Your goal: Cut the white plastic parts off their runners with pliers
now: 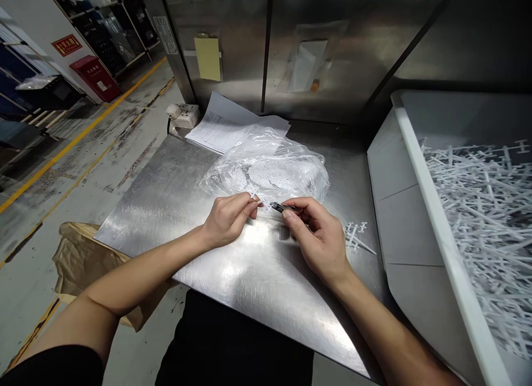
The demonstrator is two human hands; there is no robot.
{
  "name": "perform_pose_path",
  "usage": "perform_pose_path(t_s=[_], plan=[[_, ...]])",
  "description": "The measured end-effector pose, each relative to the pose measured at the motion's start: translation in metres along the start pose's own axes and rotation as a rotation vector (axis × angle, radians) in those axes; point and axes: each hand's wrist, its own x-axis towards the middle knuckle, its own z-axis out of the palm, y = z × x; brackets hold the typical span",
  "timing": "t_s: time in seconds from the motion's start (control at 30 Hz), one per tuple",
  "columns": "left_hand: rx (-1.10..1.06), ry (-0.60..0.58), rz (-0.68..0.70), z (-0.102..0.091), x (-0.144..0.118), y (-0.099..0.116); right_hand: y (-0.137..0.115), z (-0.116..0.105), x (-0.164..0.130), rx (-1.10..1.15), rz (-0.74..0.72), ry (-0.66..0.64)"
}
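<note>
My left hand [230, 218] pinches a small white branched plastic piece, a sprue [265, 202], between thumb and fingertips. Facing it, my right hand [319, 234] is closed on a small dark metal clipper [281, 207], its tip at the right end of the sprue. Whether the jaws bite into the plastic is too small to tell. Just beyond both hands lies a clear plastic bag [286, 167] with many tiny bits inside. A few loose white sprues [354, 236] rest on the metal table [233, 269], to the right of my right hand.
A large grey-white bin [409, 153] heaped with white sprues [490, 225] stands at the right. Printed papers [224, 125] lie partly under the bag, beside a power socket [185, 116]. A metal panel [245, 20] closes off the back. Brown paper sacking [87, 258] is on the floor left.
</note>
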Motion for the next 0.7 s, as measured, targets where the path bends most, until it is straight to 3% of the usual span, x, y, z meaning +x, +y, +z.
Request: perform_pose_path(t_s=[0.43, 0.7], plan=[[-0.031, -0.040, -0.029, -0.0014, -0.0001, 0.0004, -0.0015, -0.0009, -0.0011, -0.099, -0.070, 0.018], [-0.120, -0.012, -0.050, -0.0026, 0.0009, 0.0037, 0.0012, -0.0013, 0.0023, 0.096, 0.033, -0.016]])
